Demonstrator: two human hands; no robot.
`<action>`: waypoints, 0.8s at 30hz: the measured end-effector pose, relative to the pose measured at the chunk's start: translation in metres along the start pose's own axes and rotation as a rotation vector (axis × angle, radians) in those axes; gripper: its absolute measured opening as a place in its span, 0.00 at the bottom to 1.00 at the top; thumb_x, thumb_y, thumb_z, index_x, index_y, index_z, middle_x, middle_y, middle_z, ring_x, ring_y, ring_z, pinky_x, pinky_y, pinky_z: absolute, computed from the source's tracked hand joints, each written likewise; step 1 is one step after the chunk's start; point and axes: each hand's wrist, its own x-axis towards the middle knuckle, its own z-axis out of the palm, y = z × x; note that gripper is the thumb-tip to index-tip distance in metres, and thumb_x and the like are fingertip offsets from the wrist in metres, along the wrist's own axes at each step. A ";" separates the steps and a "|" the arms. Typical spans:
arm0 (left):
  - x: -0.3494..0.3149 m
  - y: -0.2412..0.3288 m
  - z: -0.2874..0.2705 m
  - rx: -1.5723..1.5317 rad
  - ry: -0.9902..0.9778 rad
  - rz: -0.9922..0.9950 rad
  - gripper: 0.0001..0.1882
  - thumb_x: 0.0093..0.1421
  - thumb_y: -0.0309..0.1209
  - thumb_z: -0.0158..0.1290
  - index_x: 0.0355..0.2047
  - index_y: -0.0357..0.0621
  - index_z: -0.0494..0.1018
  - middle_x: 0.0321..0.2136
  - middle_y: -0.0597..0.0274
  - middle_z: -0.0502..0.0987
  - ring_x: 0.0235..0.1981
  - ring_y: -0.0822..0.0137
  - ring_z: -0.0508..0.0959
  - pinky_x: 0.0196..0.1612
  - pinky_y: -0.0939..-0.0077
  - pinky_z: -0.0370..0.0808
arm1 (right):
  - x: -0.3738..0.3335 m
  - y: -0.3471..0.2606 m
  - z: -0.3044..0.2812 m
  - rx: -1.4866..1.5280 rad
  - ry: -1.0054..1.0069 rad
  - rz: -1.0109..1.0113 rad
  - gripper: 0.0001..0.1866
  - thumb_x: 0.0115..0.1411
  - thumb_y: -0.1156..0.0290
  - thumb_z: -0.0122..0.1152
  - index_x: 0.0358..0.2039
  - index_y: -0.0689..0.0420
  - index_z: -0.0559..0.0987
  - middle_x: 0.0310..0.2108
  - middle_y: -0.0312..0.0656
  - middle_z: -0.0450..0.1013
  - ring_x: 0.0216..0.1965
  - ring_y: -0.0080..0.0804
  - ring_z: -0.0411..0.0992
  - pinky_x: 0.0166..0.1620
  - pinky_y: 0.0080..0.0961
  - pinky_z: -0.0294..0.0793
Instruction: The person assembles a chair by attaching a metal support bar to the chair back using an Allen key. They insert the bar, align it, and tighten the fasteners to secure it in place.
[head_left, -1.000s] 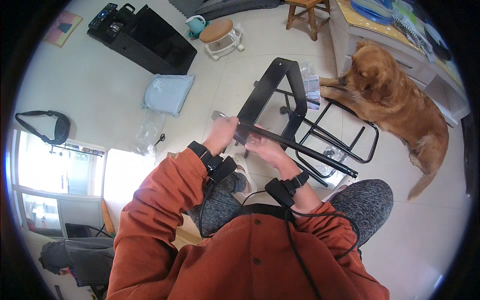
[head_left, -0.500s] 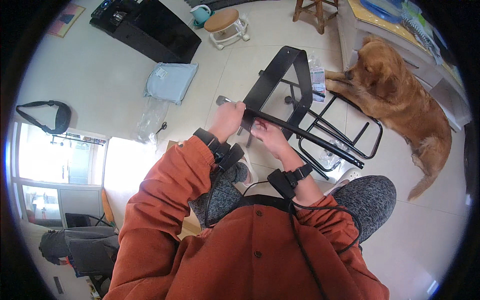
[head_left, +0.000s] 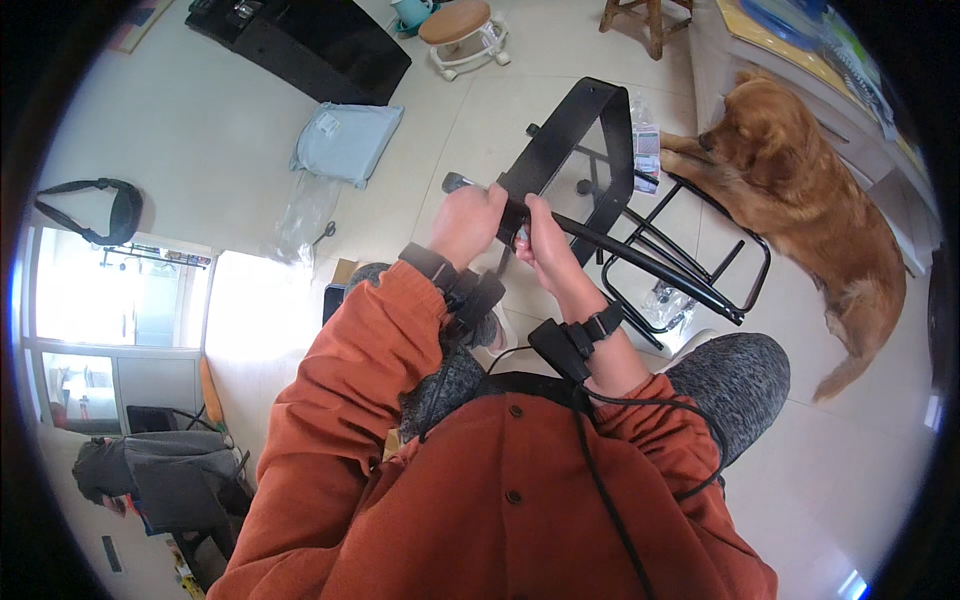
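A long black metal tube (head_left: 655, 268) slants across in front of me, against a black metal frame (head_left: 568, 140) with a wide flat band. My left hand (head_left: 468, 228) is closed around the tube near its upper left end. Just to the right, my right hand (head_left: 548, 245) is closed on the same tube where it meets the frame's band, its thumb side over the top. A small shiny piece shows at the right fingers, too small to name. Part of the joint is hidden behind both hands.
Black bent-tube legs (head_left: 705, 262) lie on the floor beyond the tube. A brown dog (head_left: 810, 190) lies at the right with its paws by them. A grey parcel (head_left: 348, 143), scissors (head_left: 326, 231), a round stool (head_left: 458, 24) and a small plastic bag (head_left: 668, 300) are around.
My right hand has moved up from below the tube and now closes over it. Tube and frame sit slightly farther right in view. The left hand keeps its grip.
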 end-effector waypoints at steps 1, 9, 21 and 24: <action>-0.001 0.000 -0.001 0.004 0.000 -0.026 0.26 0.58 0.45 0.37 0.23 0.33 0.74 0.26 0.39 0.75 0.32 0.43 0.76 0.38 0.53 0.70 | 0.000 0.001 0.001 0.003 0.013 -0.005 0.19 0.60 0.50 0.46 0.21 0.51 0.62 0.17 0.29 0.55 0.17 0.17 0.53 0.18 0.14 0.50; -0.008 0.002 0.011 -0.183 0.163 -0.136 0.28 0.55 0.50 0.45 0.21 0.32 0.74 0.20 0.46 0.75 0.27 0.51 0.76 0.33 0.61 0.70 | 0.002 0.004 0.004 -0.003 0.024 -0.036 0.17 0.59 0.52 0.46 0.22 0.51 0.65 0.16 0.29 0.58 0.15 0.16 0.53 0.18 0.14 0.50; -0.005 -0.009 0.013 -0.472 0.226 -0.163 0.25 0.54 0.47 0.51 0.18 0.33 0.72 0.14 0.64 0.68 0.18 0.73 0.65 0.23 0.71 0.63 | 0.002 0.004 0.007 -0.017 0.133 -0.042 0.20 0.57 0.48 0.48 0.20 0.50 0.66 0.14 0.29 0.57 0.14 0.17 0.54 0.18 0.15 0.53; 0.000 -0.012 0.014 -0.379 0.333 -0.128 0.25 0.54 0.47 0.50 0.17 0.34 0.72 0.13 0.63 0.66 0.17 0.72 0.64 0.23 0.70 0.63 | 0.002 0.004 0.008 -0.066 0.179 -0.061 0.20 0.58 0.49 0.47 0.18 0.50 0.65 0.14 0.29 0.58 0.14 0.17 0.54 0.18 0.16 0.52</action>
